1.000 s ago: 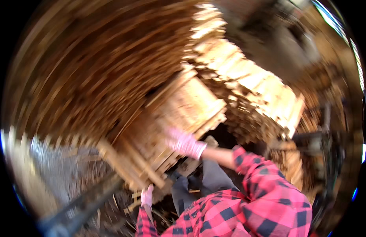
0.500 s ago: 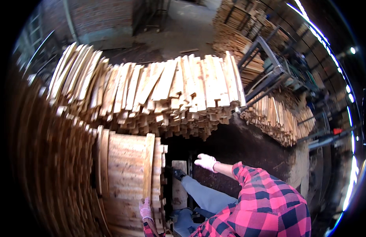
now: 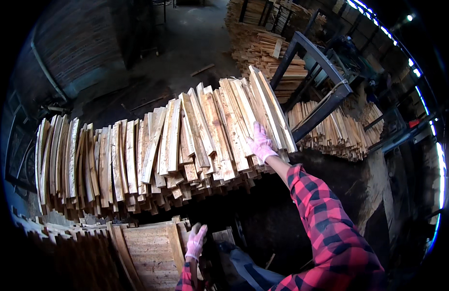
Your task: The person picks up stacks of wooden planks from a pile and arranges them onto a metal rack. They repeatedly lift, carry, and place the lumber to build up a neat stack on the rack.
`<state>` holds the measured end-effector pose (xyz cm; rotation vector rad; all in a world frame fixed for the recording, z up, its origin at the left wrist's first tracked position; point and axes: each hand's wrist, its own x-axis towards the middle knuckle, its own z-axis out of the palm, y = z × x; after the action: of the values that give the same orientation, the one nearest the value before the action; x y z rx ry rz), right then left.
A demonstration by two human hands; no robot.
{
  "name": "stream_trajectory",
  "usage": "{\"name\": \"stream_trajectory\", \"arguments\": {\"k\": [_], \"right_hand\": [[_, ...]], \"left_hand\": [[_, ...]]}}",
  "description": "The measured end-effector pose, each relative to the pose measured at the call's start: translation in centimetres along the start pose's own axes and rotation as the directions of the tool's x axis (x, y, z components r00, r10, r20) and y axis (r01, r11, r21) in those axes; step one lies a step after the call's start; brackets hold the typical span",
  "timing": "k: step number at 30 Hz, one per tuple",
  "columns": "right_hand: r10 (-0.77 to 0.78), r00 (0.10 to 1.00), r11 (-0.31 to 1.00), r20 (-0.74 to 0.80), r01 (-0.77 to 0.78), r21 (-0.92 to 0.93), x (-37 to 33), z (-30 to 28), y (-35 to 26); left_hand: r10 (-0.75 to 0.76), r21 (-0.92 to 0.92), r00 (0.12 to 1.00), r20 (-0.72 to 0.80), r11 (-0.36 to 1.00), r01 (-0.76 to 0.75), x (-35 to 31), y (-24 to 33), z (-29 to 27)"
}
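A long pile of rough wooden boards (image 3: 130,155) runs across the middle, the boards lying side by side with their ends facing me. At its right part my right hand (image 3: 261,142), in a pale pink glove, rests on the top boards near their close ends. Its fingers are stretched out over the wood, not wrapped round a board. My left hand (image 3: 195,241), gloved too, is raised beside the right edge of a neat board stack (image 3: 149,252), its fingers extended and nothing in them. Two narrow cross strips lie over that stack, one being a light wooden strip (image 3: 175,245).
A dark metal frame (image 3: 321,68) stands just past the pile's right end. More boards (image 3: 326,128) lie beyond it, with taller wood stacks (image 3: 268,53) farther back. A brick wall (image 3: 84,48) rises at the far left. My leg (image 3: 253,271) shows below.
My right hand has reached forward from over the dark floor onto the pile's right part. My left hand has left the cross strip and risen beside the stack. The view has shifted toward the pile.
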<state>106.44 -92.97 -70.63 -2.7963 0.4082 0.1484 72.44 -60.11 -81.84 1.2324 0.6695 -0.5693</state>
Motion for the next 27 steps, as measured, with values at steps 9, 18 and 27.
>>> {"name": "stream_trajectory", "arguments": {"k": [9, 18, 27], "right_hand": [[0.227, 0.963, 0.973, 0.144, -0.229, -0.003, 3.8, 1.5, -0.2], [0.046, 0.964, 0.976, 0.260, -0.099, 0.194, 3.4, 0.8, -1.7], [0.190, 0.979, 0.981, 0.076, -0.187, -0.050, 0.9, 6.1, -7.2]], "left_hand": [[-0.190, -0.353, 0.859, 0.476, 0.853, 0.385, 18.8, 9.0, 13.6], [-0.087, -0.476, 0.850, 0.520, 0.797, 0.372, 18.0, 13.6, 20.1], [0.038, -0.509, 0.846, 0.532, 0.813, 0.283, 23.1, 15.5, 20.0]]}}
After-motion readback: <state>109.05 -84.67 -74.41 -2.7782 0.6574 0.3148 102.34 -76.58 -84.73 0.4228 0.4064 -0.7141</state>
